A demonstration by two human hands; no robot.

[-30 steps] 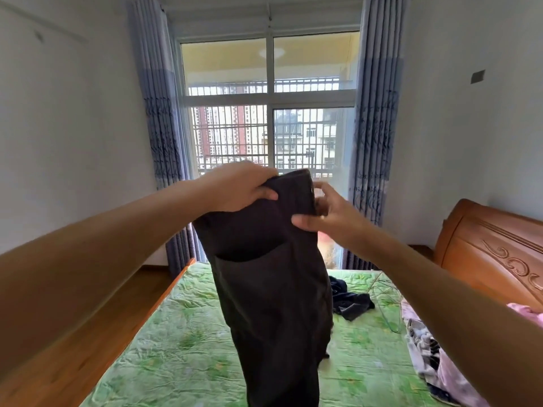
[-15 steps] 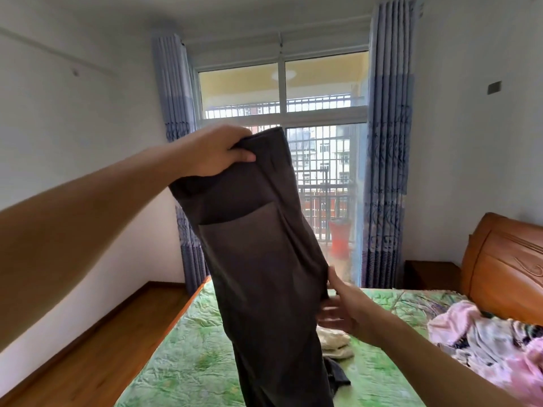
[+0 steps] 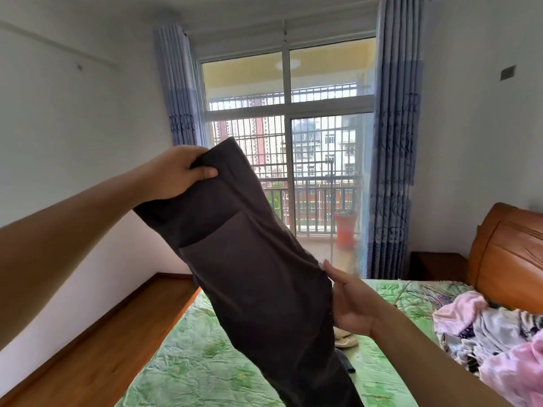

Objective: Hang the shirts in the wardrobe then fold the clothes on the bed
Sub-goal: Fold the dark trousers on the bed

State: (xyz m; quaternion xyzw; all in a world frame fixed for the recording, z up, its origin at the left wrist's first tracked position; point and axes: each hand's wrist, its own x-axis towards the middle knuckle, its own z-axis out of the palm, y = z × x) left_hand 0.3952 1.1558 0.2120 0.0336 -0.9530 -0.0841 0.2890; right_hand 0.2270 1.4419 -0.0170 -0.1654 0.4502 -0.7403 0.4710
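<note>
Head view: the dark trousers point(image 3: 255, 283) hang above the bed point(image 3: 188, 368) — by the look soft, light, limp cloth, best taken at the firmer waistband point(image 3: 226, 163). The left hand point(image 3: 176, 174) grips that waistband, thumb in front. The right hand point(image 3: 352, 304) touches the side edge midway down; its fingers hide behind the cloth, so whether it pinches I cannot tell. The long axis slants from waistband, upper left, to legs, lower right.

Dark brown trousers point(image 3: 258, 277) — hanging lengthwise, tilted, top edge bunched — raised above green-sheeted bed point(image 3: 188, 365).
</note>
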